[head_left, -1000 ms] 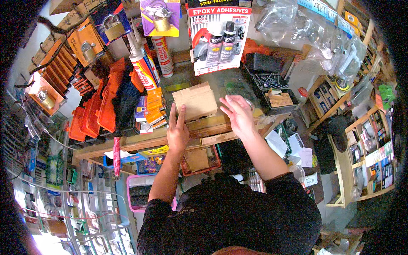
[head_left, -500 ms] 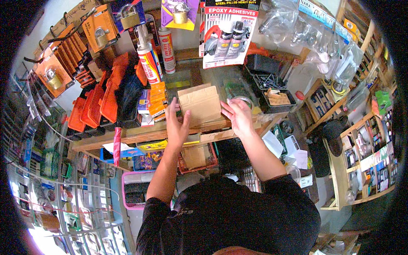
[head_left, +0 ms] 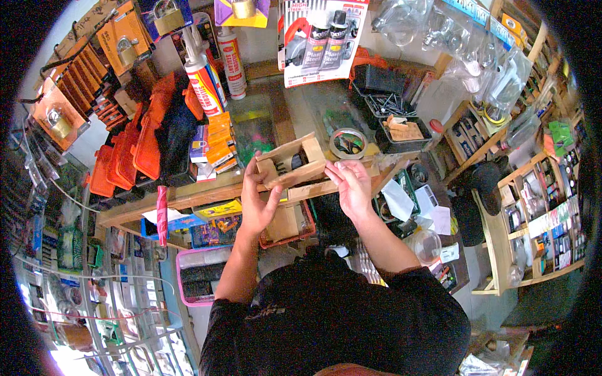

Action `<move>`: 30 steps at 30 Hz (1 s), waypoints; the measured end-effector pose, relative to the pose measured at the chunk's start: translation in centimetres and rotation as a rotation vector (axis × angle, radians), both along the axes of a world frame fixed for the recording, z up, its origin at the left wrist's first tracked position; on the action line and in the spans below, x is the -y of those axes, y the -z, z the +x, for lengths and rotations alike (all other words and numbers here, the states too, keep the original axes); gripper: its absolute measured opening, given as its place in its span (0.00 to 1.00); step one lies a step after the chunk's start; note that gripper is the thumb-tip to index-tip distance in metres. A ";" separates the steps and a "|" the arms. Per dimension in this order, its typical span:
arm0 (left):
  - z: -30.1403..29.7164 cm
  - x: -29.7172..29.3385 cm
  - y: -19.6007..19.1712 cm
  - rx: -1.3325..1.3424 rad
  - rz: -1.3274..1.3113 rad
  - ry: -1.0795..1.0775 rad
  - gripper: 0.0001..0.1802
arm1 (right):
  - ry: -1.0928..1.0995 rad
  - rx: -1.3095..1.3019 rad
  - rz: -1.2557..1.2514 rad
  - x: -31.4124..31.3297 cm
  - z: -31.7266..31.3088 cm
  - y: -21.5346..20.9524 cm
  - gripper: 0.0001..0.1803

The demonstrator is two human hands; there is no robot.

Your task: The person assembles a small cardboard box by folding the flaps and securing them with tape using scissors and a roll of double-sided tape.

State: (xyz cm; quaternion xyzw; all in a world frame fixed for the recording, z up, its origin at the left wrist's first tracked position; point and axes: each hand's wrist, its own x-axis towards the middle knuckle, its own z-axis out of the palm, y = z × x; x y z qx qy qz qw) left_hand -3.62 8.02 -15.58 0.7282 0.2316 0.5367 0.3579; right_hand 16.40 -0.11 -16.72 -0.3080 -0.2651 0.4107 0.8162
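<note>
The box (head_left: 291, 164) is small, brown cardboard, open at the top, with a flap standing up at its right end and something dark inside that cannot be made out. It is tilted, its right end higher, and is held above the front edge of the counter (head_left: 188, 199), between the two hands.

The left hand (head_left: 258, 199) grips the box's left end: the fingers (head_left: 251, 172) curl round the far side and the thumb presses the near side. The right hand (head_left: 350, 186) meets the box's right end with fingers (head_left: 333, 172) held flat and close together against the lower edge; whether they pinch it cannot be told.

Left of the box, orange packs (head_left: 141, 147) hang in rows, with padlocks on orange cards (head_left: 135, 34) above them and sealant tubes (head_left: 204, 78) standing behind a stack of small orange boxes (head_left: 219, 141). The counter is a wooden frame with a glass top. Just behind the box lies a tape roll (head_left: 348, 143). A carded adhesive pack (head_left: 321, 41) hangs above. Further right are black trays (head_left: 392, 109) of screws and wooden bits, clear bags (head_left: 464, 44) hanging, and wooden shelves (head_left: 533, 213) of small goods.
</note>
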 end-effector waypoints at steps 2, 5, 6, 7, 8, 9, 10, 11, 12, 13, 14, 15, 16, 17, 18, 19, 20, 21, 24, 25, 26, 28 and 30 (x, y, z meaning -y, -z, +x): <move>0.0 -0.4 1.5 -0.020 0.034 -0.039 0.15 | 0.016 0.021 -0.011 0.5 -0.1 0.3 0.01; 0.7 -0.3 2.1 0.066 0.140 -0.096 0.14 | 0.040 0.060 -0.028 1.0 -0.1 0.5 0.02; 1.3 0.0 2.3 0.166 0.118 -0.091 0.14 | 0.053 0.085 -0.034 1.2 -0.1 0.2 0.03; 1.7 0.2 2.3 0.265 0.095 -0.086 0.15 | 0.065 0.109 -0.040 1.3 -0.2 -0.1 0.04; 1.4 0.1 2.2 0.135 0.152 -0.121 0.15 | 0.081 0.150 -0.019 1.3 -0.2 -0.3 0.04; 0.8 0.0 1.3 0.003 0.206 -0.149 0.16 | 0.104 0.190 -0.002 1.5 -0.3 -0.4 0.03; 0.4 -0.1 0.8 -0.129 0.260 -0.177 0.17 | 0.126 0.230 0.016 1.6 -0.3 -0.6 0.03; 0.4 -0.2 1.1 -0.143 0.281 -0.177 0.17 | 0.131 0.247 0.031 1.7 -0.4 -0.7 0.03; 0.2 -0.4 1.3 -0.161 0.305 -0.183 0.17 | 0.132 0.260 0.050 1.6 -0.6 -1.0 0.03; 0.1 -0.4 1.4 -0.178 0.329 -0.189 0.17 | 0.133 0.274 0.069 1.5 -0.7 -1.1 0.03; 0.0 -0.4 1.4 -0.199 0.333 -0.202 0.18 | 0.130 0.277 0.048 1.4 -0.7 -1.1 0.03; -0.1 -0.5 1.4 -0.204 0.337 -0.188 0.17 | 0.133 0.290 0.054 1.3 -0.7 -1.1 0.03; -0.3 -0.6 1.3 -0.209 0.340 -0.174 0.17 | 0.136 0.302 0.060 1.1 -0.8 -1.1 0.02; -0.3 -0.6 1.3 -0.214 0.343 -0.159 0.17 | 0.139 0.315 0.066 0.9 -0.8 -1.2 0.02; -0.3 -0.6 1.2 -0.203 0.354 -0.142 0.16 | 0.157 0.324 0.063 0.6 -0.8 -1.3 0.02; -0.1 -0.7 1.1 -0.192 0.365 -0.125 0.16 | 0.175 0.333 0.061 0.4 -0.8 -1.4 0.02; 0.0 -0.7 0.9 -0.181 0.376 -0.108 0.16 | 0.193 0.342 0.058 0.1 -0.8 -1.4 0.02; 0.2 -0.7 0.8 -0.195 0.367 -0.122 0.16 | 0.189 0.322 0.069 -0.1 -0.7 -1.3 0.02; 0.8 -1.0 0.6 -0.224 0.367 -0.145 0.18 | 0.171 0.247 0.089 -0.5 -0.8 -1.1 0.02; 0.8 -1.3 0.8 -0.224 0.384 -0.139 0.18 | 0.161 0.213 0.086 -0.4 -0.9 -1.2 0.02; 0.8 -1.5 0.9 -0.224 0.401 -0.133 0.19 | 0.150 0.179 0.083 -0.4 -1.0 -1.2 0.02; 0.7 -1.5 0.8 -0.306 0.444 -0.120 0.20 | 0.138 0.138 0.076 -0.3 -1.1 -0.9 0.02; 0.6 -1.5 0.6 -0.370 0.491 -0.114 0.20 | 0.134 0.096 0.080 -0.3 -1.3 -0.7 0.02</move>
